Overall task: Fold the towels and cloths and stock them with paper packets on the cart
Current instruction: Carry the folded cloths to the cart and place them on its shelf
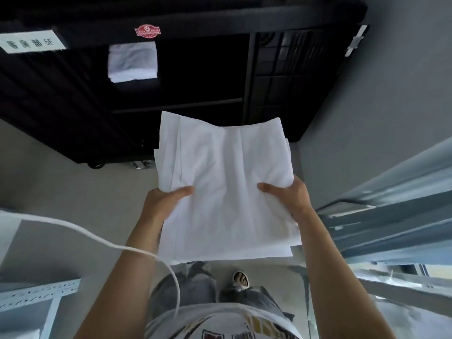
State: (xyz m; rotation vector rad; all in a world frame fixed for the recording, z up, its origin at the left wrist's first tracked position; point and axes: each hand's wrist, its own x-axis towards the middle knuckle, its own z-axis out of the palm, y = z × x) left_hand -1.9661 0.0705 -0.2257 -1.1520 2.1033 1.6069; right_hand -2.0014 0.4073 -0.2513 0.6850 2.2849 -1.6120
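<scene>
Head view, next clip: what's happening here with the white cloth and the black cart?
A person stands facing the black cart, carrying a folded white cloth flat in front of them. The left hand and right hand each grip a side, thumbs on top. One folded white towel already sits on a cart shelf. The cloth is not yet stocked.

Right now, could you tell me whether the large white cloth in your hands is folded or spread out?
Folded: the large white cloth shows stacked layered edges, gripped by left hand and right hand.

Folded white cloth (pixel 225 192) hides the fingers beneath it; cart label (pixel 31 42) blurred
</scene>
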